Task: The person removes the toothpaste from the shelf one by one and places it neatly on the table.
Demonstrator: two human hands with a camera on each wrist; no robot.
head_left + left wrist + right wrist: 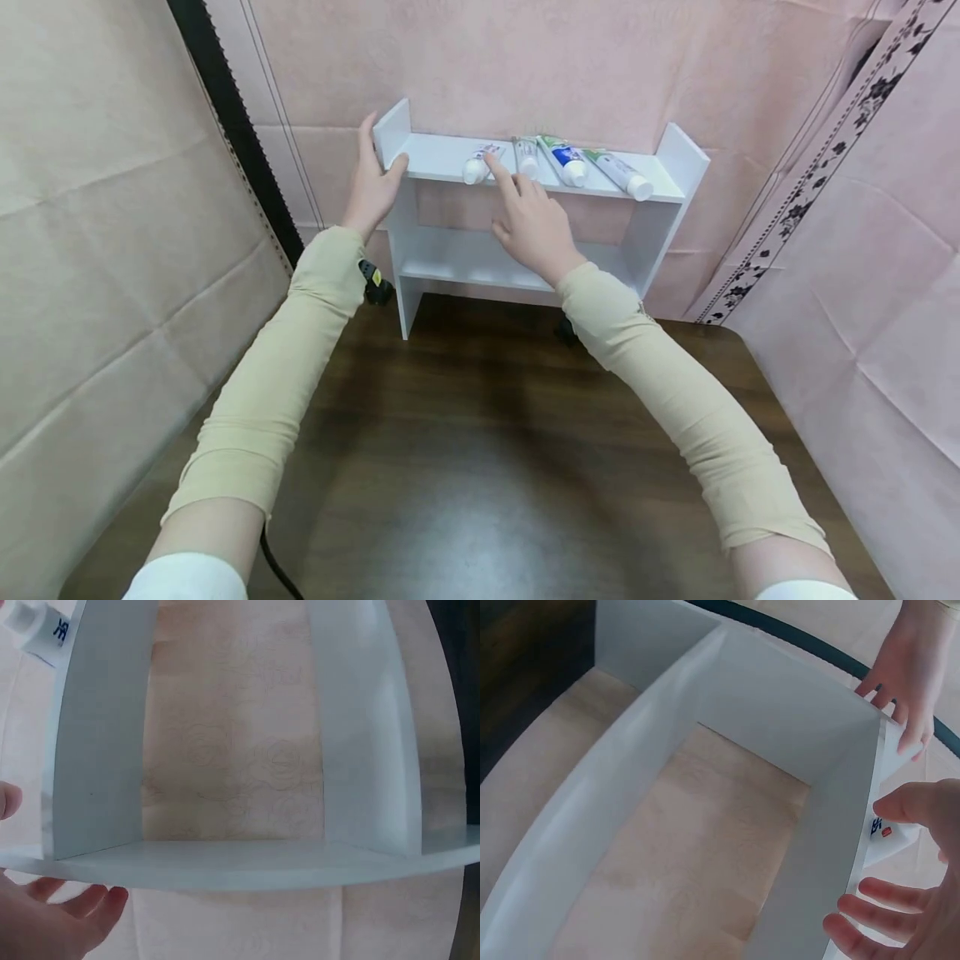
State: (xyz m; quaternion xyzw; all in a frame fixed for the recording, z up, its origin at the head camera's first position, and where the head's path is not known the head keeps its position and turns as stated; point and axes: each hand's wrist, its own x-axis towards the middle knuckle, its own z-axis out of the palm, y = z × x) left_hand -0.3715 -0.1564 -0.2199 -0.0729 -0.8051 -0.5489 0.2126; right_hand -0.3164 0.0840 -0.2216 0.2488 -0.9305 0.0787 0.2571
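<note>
A white two-tier shelf stands against the back wall. My left hand grips its left side panel near the top, thumb on the inner side and fingers outside. On the upper board lies a white toothpaste tube, the leftmost of several, its cap toward me. My right hand reaches over the board's front edge, its index finger extended onto this tube. In the right wrist view, the right hand's other fingers are spread and loosely bent beside the board edge. The shelf board partly hides the tube there.
Right of the first tube lie a slim white tube, a blue-and-white tube and a green-and-white tube. Pink cloth walls enclose the dark wooden table. A black cable runs by the left forearm.
</note>
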